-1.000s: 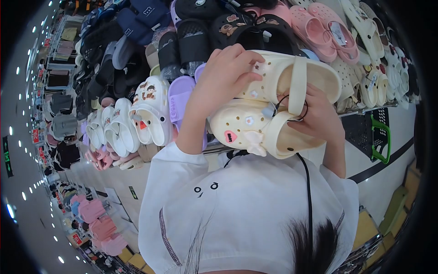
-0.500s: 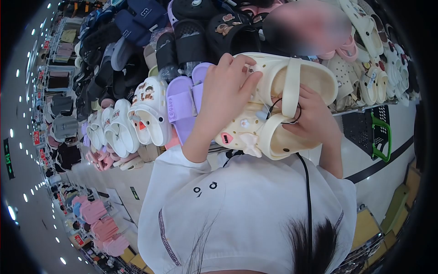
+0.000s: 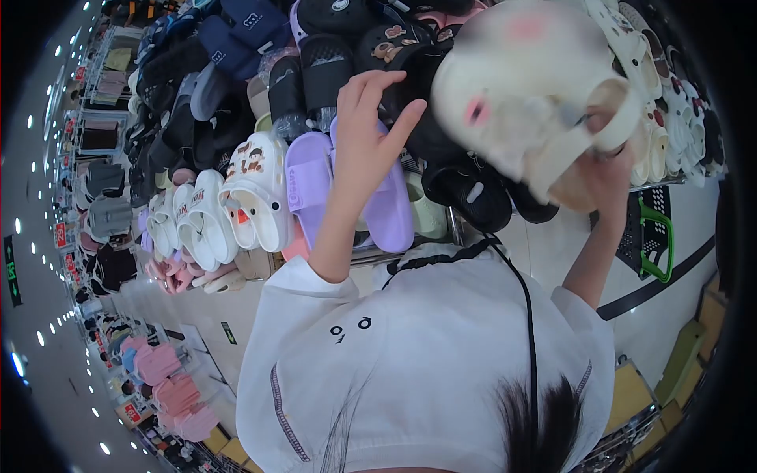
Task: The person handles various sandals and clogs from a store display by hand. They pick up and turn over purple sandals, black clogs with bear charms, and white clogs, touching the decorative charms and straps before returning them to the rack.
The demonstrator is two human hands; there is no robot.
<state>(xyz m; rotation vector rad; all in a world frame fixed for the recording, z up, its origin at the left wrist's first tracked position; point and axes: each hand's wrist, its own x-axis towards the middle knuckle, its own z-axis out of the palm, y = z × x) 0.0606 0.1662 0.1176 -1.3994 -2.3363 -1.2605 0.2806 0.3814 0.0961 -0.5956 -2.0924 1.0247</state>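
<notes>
My right hand (image 3: 609, 177) grips a pair of cream clogs (image 3: 505, 146) by the heel end, lifted above the shoe display at the right. The clogs are smeared by motion, and pinkish decorations show on them. My left hand (image 3: 371, 130) is empty, its thumb and fingers apart. It hovers over a pair of purple slides (image 3: 311, 189) and near black slides (image 3: 327, 75). Black clogs (image 3: 473, 193), with a pale tag, lie below the cream pair.
White clogs with cartoon charms (image 3: 260, 169) and white slides (image 3: 209, 221) stand at the left along the display edge. A dark basket with a green handle (image 3: 658, 236) is on the floor at right. A black cord (image 3: 530, 315) hangs down my shirt.
The cream clogs have swung up and to the right in my right hand. My left hand has come off them and moved slightly left. The black clogs and purple slides beneath are uncovered.
</notes>
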